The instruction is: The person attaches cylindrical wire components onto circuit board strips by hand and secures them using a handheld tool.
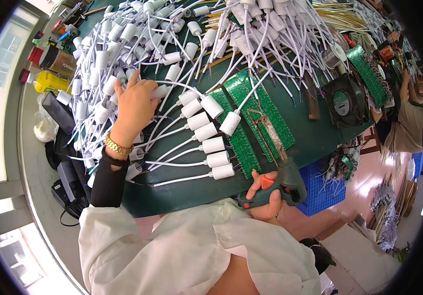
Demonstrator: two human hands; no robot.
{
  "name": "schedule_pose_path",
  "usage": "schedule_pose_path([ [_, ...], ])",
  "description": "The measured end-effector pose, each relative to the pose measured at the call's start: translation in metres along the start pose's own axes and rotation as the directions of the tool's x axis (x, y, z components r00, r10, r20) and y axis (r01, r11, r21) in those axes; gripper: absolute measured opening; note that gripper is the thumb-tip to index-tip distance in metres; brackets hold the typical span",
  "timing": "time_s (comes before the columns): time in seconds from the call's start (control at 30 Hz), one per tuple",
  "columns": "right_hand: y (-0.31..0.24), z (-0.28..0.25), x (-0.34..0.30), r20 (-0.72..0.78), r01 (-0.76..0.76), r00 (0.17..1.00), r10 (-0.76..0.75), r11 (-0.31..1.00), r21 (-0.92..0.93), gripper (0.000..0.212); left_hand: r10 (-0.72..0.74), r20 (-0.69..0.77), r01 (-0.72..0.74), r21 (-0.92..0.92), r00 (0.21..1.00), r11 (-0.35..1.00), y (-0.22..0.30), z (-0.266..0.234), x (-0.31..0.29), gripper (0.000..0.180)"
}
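Note:
My left hand (pixel 136 101), fingers bent, reaches into a heap of white lamp sockets. Its thumb and forefinger are round one white lamp socket (pixel 160 92), whose far end the hand partly hides. In my right hand (pixel 269 204) is a dark green soldering gun (pixel 290 179) with a red trigger, held low by the table's front edge. The gun's long tip points away over a green circuit board panel (pixel 278 118). Between the hands, several lamp sockets (pixel 213 144) with white cables lie in a row, their right ends by a narrower circuit board panel (pixel 243 152).
A large pile of wired sockets (pixel 241 29) covers the far side of the green table (pixel 187 191). On the right stand a black fan (pixel 343 102) and a blue crate (pixel 322 189) below the table edge. A yellow bottle (pixel 51 82) is at left; another person (pixel 408 118) sits far right.

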State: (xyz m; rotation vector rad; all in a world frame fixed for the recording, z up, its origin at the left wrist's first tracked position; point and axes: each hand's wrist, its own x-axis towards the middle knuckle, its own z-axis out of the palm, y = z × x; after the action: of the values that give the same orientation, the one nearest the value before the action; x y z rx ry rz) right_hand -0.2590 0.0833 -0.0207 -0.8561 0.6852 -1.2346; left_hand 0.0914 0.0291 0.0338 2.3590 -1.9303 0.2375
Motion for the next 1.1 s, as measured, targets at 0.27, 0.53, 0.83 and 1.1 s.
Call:
schedule_pose_path([
  [0.27,0.004,-0.007,-0.003,-0.009,0.008,1.000,-0.008,1.000,-0.006,0.045,-0.306,-0.410,-0.110,-0.732,0.859,0.672,-0.052,-0.024,-0.001,0.026],
  [0.53,0.002,-0.009,-0.002,0.073,0.022,0.997,-0.017,0.998,-0.056,0.049,-0.367,-0.275,-0.453,-0.658,0.888,-0.601,-0.098,-0.108,-0.038,0.032],
  [0.83,-0.001,-0.014,-0.003,0.189,-0.032,0.981,0.039,0.999,-0.038,0.053,0.279,0.128,0.021,-0.934,0.952,0.356,0.126,-0.069,-0.098,0.018],
  [1.1,-0.016,-0.023,-0.014,-0.022,0.044,0.999,-0.044,0.999,0.017,0.051,0.311,-0.144,-0.318,-0.703,0.939,0.636,0.175,-0.016,-0.121,0.028],
])
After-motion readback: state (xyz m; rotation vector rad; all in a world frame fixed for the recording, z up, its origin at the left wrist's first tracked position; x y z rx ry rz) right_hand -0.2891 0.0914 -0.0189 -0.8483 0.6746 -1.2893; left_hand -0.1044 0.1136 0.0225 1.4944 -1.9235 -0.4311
